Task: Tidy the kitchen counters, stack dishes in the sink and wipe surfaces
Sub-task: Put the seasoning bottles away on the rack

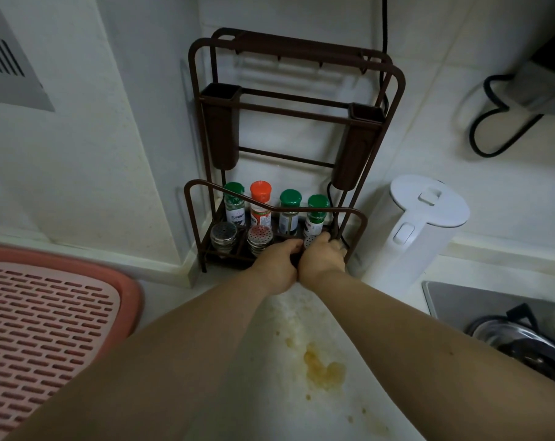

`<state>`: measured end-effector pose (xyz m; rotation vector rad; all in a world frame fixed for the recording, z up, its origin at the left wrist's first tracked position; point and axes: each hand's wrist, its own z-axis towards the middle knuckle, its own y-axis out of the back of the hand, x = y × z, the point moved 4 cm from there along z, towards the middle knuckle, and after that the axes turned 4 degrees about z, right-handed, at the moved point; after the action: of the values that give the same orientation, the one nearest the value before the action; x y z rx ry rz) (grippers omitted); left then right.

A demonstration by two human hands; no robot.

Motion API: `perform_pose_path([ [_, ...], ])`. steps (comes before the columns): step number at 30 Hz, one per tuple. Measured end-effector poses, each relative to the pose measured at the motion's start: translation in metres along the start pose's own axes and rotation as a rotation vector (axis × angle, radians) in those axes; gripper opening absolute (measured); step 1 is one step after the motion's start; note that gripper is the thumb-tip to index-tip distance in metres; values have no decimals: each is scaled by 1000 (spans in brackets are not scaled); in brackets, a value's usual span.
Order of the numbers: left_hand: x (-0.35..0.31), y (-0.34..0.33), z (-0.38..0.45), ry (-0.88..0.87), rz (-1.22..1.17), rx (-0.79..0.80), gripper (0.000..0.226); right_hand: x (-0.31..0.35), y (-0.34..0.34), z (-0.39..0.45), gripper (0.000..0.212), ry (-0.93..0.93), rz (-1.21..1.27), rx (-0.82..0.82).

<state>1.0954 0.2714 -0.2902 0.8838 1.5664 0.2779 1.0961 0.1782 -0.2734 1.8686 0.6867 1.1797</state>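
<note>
A pink slotted drying tray [44, 329] fills the worktop's left edge, leaving a narrow strip of white worktop [263, 393] between it and the brown wire spice rack [206, 218] that stands in the back corner against the tiled wall. On the rack's bottom shelf stand four capped bottles behind, three green and one orange [260, 202], with two steel shakers [223, 237] at the front left. The left hand [277, 265] curls over the rack's front rail, fingers clamped on it. Touching it, the right hand [322, 259] has its fingers wrapped round a third shaker [311, 241] at the front right. Yellow-brown spill stains [320, 367] mark the worktop between the forearms. A white electric kettle [416, 230] stands just beside the rack's right side, crowding that hand. A sink [460, 300] holding a steel pot [518, 342] occupies the right edge.
</note>
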Motion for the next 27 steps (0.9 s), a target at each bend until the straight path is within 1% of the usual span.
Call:
perform_pose_path([
  [2, 1, 0, 2, 1, 11, 7, 61, 0, 0, 2, 55, -17, -7, -3],
  [6, 1, 0, 3, -4, 43, 4, 60, 1, -3, 0, 74, 7, -62, 20],
  [9, 2, -2, 2, 6, 5, 21, 63, -2, 0, -4, 77, 28, -9, 42],
  [11, 2, -2, 0, 19, -34, 24, 62, -3, 5, -11, 77, 87, 18, 54],
  [14, -4, 4, -7, 29, -7, -41, 58, -7, 14, -32, 78, 270, 24, 76],
  [15, -7, 7, -11, 37, 15, -78, 57, -11, 19, -40, 76, 330, 25, 74],
  [17, -10, 13, -19, 77, 58, -142, 52, -20, 28, -54, 64, 409, 12, 87],
  [19, -17, 15, -28, 104, 101, -185, 44, -31, 41, -64, 47, 445, -7, 72],
  [21, -28, 12, -38, 114, 146, -214, 35, -45, 55, -72, 35, 430, -17, 65],
  [24, -41, 1, -54, 152, 223, -203, 23, -66, 69, -82, 30, 390, -55, 118],
  [27, -64, -21, -72, 129, 253, -176, 13, -97, 82, -95, 29, 379, -111, 189],
])
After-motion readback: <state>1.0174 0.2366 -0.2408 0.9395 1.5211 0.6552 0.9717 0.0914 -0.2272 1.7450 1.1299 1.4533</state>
